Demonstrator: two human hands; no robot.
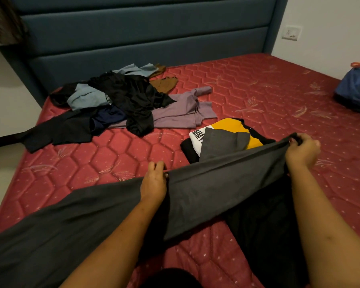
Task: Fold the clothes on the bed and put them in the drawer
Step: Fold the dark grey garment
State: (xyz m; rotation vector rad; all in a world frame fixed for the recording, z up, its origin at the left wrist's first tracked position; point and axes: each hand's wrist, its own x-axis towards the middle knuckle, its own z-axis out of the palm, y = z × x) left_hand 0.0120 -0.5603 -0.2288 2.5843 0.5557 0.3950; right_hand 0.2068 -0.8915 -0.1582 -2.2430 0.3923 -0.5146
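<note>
A dark grey garment (216, 183) is stretched between my hands above the red mattress (258, 90). My left hand (154, 181) pinches its upper edge near the middle, while my right hand (302, 150) grips the far end, raised a little. The rest of the garment trails down to the lower left over the bed. Behind it lies a folded yellow, white and black shirt (233, 129), partly covered by a grey flap. A heap of unfolded clothes (123, 100), black, light blue, mauve and brown, lies near the headboard.
A blue padded headboard (143, 32) runs along the back. A blue bag (355, 90) sits at the mattress's right edge. A wall socket (291, 33) is on the right wall. The floor shows beyond the bed's left side. No drawer is in view.
</note>
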